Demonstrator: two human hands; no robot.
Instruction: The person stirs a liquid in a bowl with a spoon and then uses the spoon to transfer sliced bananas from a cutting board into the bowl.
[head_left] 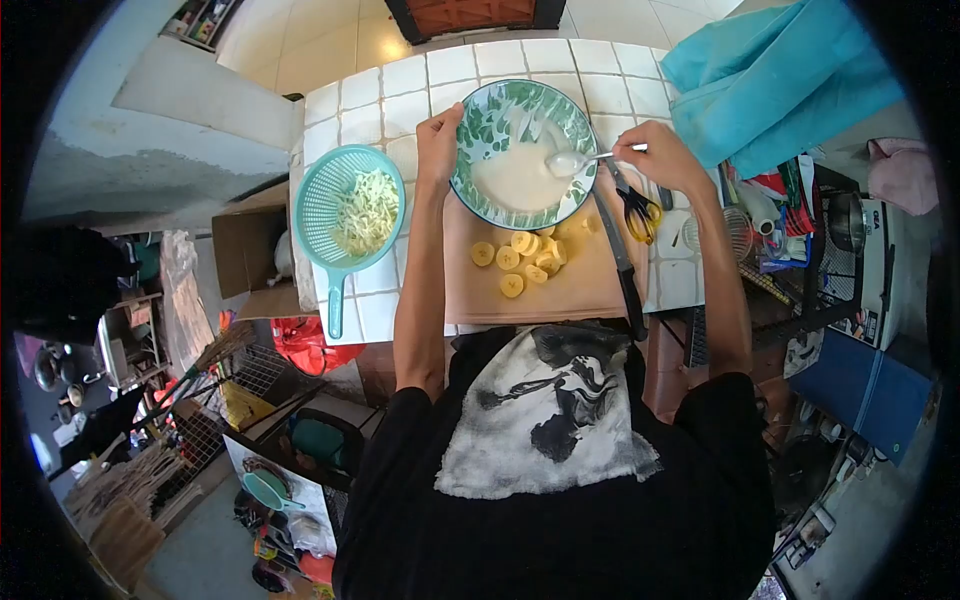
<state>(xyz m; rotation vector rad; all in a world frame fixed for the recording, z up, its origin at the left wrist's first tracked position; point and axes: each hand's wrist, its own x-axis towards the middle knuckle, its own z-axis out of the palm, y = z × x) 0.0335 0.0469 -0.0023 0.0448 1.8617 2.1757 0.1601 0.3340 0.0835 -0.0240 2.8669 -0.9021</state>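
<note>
My left hand (pixel 438 145) grips the left rim of a green-and-white enamel bowl (pixel 488 118). Pale, milky batter (pixel 515 180) lies in the bowl. My right hand (pixel 660 155) is closed on the handle of a metal spoon (pixel 570 163), whose head is down in the batter on the right side. Below the bowl, several round yellow slices (pixel 511 258), which look like banana, sit on a pinkish-brown cutting board (pixel 470 300). A black-handled knife (pixel 622 265) lies along the board's right edge. Beside it are scissors (pixel 640 215) with yellow-and-black handles.
A turquoise colander (pixel 313 205) with shredded pale-green vegetable (pixel 368 212) stands left on the white tiled table (pixel 405 75). Turquoise cloth (pixel 775 85) drapes over the far right corner. An open cardboard box (pixel 240 240) is left of the table; a cluttered rack (pixel 790 230) is at the right.
</note>
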